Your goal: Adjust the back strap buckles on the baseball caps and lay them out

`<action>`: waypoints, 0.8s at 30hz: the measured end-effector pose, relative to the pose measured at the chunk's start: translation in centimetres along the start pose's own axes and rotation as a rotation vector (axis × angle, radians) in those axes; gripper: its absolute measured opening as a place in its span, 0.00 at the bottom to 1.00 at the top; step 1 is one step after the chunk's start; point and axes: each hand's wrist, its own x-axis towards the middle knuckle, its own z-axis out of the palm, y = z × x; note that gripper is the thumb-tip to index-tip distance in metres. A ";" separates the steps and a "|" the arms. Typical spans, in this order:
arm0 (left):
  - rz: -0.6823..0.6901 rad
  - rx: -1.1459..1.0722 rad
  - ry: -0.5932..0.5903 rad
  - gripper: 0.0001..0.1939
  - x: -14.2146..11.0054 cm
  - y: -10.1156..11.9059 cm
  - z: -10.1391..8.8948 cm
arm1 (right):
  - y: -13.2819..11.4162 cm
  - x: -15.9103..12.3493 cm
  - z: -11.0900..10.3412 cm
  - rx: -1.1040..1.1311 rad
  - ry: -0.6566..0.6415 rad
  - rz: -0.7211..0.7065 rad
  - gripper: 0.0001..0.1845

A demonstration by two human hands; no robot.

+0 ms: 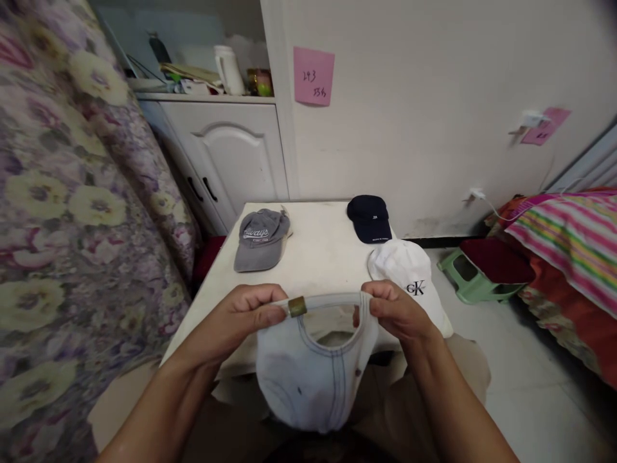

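Note:
I hold a pale blue-white cap (308, 379) up in front of me, its back opening facing me. My left hand (241, 318) pinches the back strap just left of its brass buckle (297, 307). My right hand (398, 312) grips the strap's other end at the cap's right side. The cap hangs down over my lap, below the near edge of a small white table (322, 251).
On the table lie a grey cap (260, 239) at the left, a navy cap (369, 218) at the back and a white cap (407, 276) at the right edge. A flowered curtain hangs at the left, a white cabinet (231, 154) stands behind, and a green stool (470, 273) and a striped bed (573, 251) are at the right.

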 end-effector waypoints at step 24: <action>-0.026 -0.795 -0.091 0.19 4.7 -7.1 -0.4 | 2.5 5.8 -1.2 0.342 -0.126 0.123 0.19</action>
